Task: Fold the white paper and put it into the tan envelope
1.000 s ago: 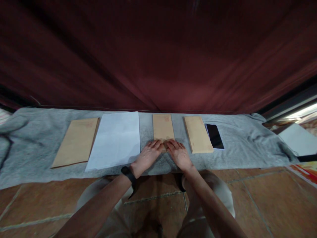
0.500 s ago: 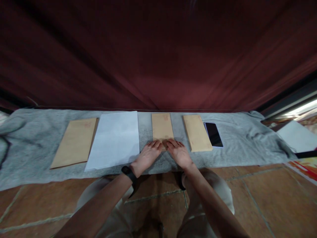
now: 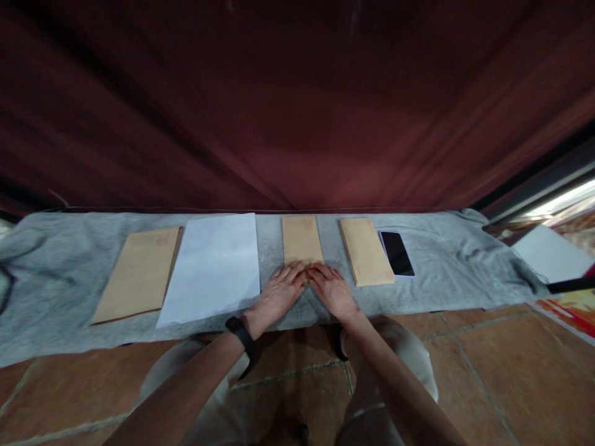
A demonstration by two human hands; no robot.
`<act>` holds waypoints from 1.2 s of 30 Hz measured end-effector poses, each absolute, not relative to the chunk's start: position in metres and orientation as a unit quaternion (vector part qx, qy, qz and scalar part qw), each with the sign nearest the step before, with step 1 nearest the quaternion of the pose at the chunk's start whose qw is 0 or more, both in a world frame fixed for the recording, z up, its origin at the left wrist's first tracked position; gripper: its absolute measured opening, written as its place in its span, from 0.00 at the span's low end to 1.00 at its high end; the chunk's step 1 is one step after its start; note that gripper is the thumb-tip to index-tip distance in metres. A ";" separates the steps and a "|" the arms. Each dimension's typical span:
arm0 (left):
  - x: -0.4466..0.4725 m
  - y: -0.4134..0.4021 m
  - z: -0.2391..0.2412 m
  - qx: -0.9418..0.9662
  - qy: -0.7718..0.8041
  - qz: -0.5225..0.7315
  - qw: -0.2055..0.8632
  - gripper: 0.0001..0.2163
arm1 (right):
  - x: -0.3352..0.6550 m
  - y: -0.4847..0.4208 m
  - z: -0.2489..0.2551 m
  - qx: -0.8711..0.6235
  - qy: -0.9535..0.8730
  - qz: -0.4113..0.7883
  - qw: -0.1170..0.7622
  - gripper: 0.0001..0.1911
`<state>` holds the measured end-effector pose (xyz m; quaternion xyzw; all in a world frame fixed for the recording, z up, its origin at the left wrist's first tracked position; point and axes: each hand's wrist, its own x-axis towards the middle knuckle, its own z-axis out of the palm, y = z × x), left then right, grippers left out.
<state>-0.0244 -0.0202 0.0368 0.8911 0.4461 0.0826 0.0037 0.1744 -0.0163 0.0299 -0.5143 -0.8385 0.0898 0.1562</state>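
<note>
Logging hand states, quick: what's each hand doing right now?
Left hand: open, flat, fingertips on the middle envelope.
Right hand: open, flat, fingertips on the same envelope.

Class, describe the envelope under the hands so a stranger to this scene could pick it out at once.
A grey cloth lies below a dark red curtain, with flat things in a row on it. The envelope is the narrow brown one midway, between the white sheet and a second narrow envelope. Only it has the left hand and right hand on its near end.
</note>
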 end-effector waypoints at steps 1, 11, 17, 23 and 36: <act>-0.024 -0.021 0.034 0.890 0.448 0.087 0.005 0.17 | 0.175 -0.017 0.028 -0.511 -0.838 0.095 0.164 0.17; -0.016 -0.034 0.039 0.880 0.469 0.071 -0.023 0.18 | 0.197 -0.011 0.025 -0.454 -0.852 0.173 0.198 0.18; 0.006 -0.038 0.052 0.861 0.507 0.027 -0.025 0.16 | 0.187 0.026 0.047 -0.451 -0.859 0.172 0.168 0.18; 0.023 -0.036 0.051 0.854 0.516 0.008 -0.064 0.15 | 0.158 0.064 0.028 -0.444 -0.872 0.098 0.184 0.24; 0.017 -0.030 0.031 0.859 0.499 0.017 -0.112 0.19 | 0.160 0.106 0.007 -0.540 -0.823 0.019 0.175 0.26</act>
